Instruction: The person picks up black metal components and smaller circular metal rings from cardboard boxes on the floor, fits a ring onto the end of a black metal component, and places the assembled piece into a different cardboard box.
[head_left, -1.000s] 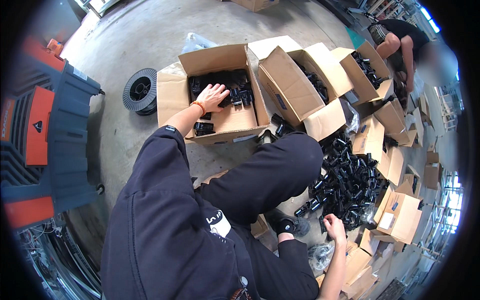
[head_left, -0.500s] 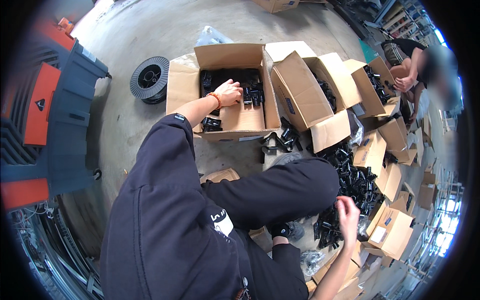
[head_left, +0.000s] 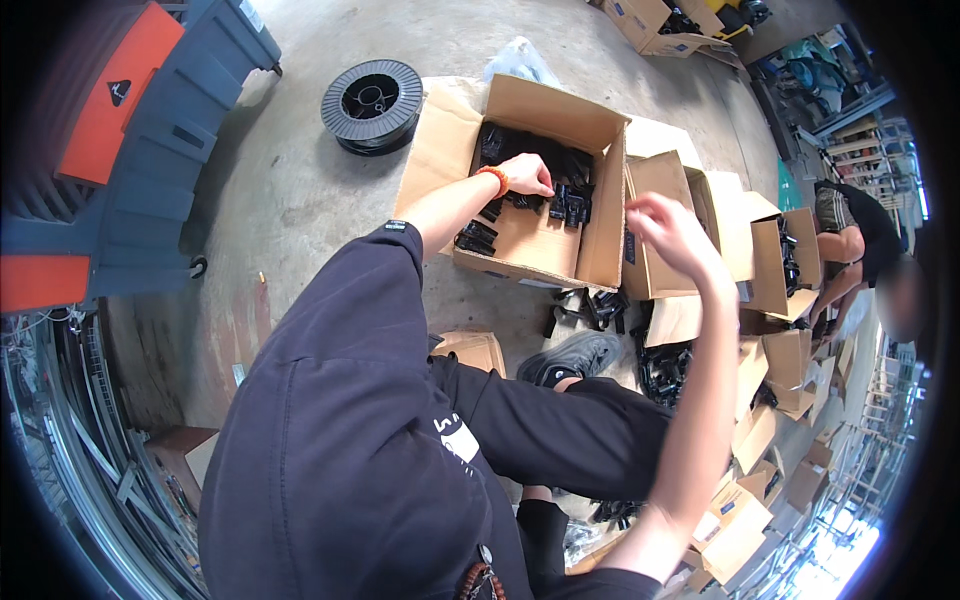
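Observation:
My left hand (head_left: 528, 176), with an orange beaded bracelet at its wrist, reaches into an open cardboard box (head_left: 600, 240). Its fingers are pinched together beside a short row of glossy black plastic parts (head_left: 570, 206); whether it grips one is hidden. More black parts lie along the box's far side, and a small group (head_left: 476, 238) sits in its near left corner. The brown bottom shows between them. My right hand (head_left: 668, 232) is raised just beyond the box's right flap, fingers loosely bent and apart, with nothing visible in them.
A black spool (head_left: 372, 105) stands on the floor left of the box. Loose black parts (head_left: 600, 308) lie by my shoe (head_left: 570, 358). More open cartons (head_left: 665, 185) line the right, where another person (head_left: 862, 235) bends over. A grey and orange cabinet (head_left: 170, 130) stands at left.
My right hand has risen from beside the pile of parts to the box's right side. My left hand stays in the box by the row of parts. The view has shifted.

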